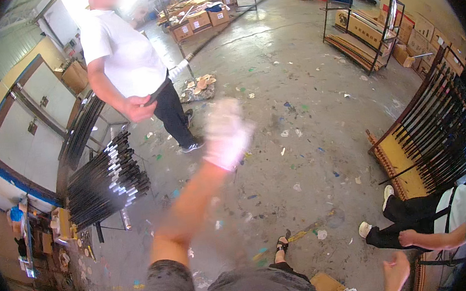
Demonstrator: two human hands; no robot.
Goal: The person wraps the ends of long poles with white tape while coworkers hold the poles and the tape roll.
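My left arm reaches up across the middle from a dark sleeve, and my left hand (pixel 226 137) wears a white glove. It is smeared by motion, so its fingers cannot be made out; no held thing shows in it. Bare floor lies around it. Low at the right, my right hand (pixel 397 273) hangs with thumb and fingers loosely apart and nothing visible between them. Nearest to it is a person (pixel 445 226) in a white top, whose own hand is just above mine.
Another person (pixel 123 49) in a white shirt stands at the left. Black rods (pixel 107 183) with pale bands lie on a rack beside them. An upright rack of dark rods (pixel 433 126) stands at right. Cartons (pixel 198 21) and a metal frame (pixel 364 26) are farther back; scraps litter the floor (pixel 296 156).
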